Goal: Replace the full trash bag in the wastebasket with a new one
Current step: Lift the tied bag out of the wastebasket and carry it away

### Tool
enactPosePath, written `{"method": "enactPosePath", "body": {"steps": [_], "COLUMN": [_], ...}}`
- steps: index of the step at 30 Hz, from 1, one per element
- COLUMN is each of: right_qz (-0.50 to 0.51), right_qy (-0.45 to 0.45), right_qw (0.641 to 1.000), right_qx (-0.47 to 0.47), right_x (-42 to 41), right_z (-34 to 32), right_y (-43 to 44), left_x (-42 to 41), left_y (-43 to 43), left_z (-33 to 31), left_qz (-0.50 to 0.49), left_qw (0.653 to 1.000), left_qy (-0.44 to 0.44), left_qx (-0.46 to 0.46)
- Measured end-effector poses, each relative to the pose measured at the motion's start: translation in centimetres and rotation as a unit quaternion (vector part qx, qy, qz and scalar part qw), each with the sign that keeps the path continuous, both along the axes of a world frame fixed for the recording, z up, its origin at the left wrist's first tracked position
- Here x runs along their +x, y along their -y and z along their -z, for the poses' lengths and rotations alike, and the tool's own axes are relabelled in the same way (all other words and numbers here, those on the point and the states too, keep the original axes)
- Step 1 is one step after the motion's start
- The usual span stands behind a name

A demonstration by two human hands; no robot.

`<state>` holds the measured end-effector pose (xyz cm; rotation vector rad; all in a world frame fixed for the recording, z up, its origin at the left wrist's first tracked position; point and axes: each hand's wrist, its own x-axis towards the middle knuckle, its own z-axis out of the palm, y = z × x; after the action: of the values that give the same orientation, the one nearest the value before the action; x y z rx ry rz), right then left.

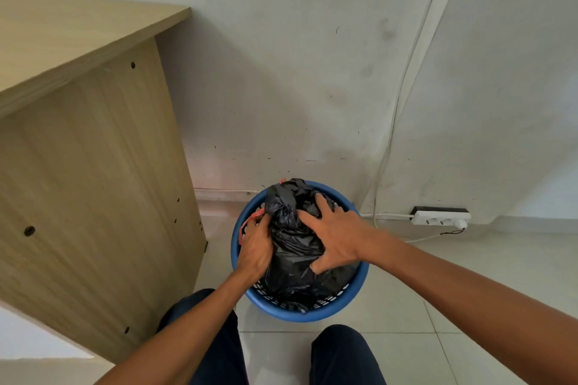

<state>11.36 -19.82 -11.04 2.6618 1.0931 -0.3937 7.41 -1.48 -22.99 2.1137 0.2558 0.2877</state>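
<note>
Left hand (255, 247) at nine o'clock and right hand (336, 237) at three clutch the trash bag (292, 262), seemingly to hoist it out.

Left forearm (187, 322) and right forearm (453, 284) are bare; dark navy trousers (341, 356) cover both knees.

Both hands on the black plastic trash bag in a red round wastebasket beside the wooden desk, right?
Head view: the round wastebasket is blue, not red. The left hand and right hand are on the black plastic trash bag, beside the wooden desk.
</note>
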Motion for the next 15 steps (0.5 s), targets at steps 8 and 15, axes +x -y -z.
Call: {"method": "enactPosePath", "body": {"steps": [8,15], "right_qz": [0.067,0.068], "right_qy": [0.046,0.066], "right_qw": [0.996,0.995], "right_qx": [-0.035,0.026], "right_x": [0.1,-0.3], "right_z": [0.7,2.4], "right_y": [-2.2,-2.3], "left_x": [0.7,0.5], "left_y": [-0.6,-0.7], "left_z": [0.5,-0.2], "left_qz": [0.049,0.073], "left_qw": [0.999,0.997], "left_qy": [0.02,0.016], "left_qx": [0.004,-0.005]}}
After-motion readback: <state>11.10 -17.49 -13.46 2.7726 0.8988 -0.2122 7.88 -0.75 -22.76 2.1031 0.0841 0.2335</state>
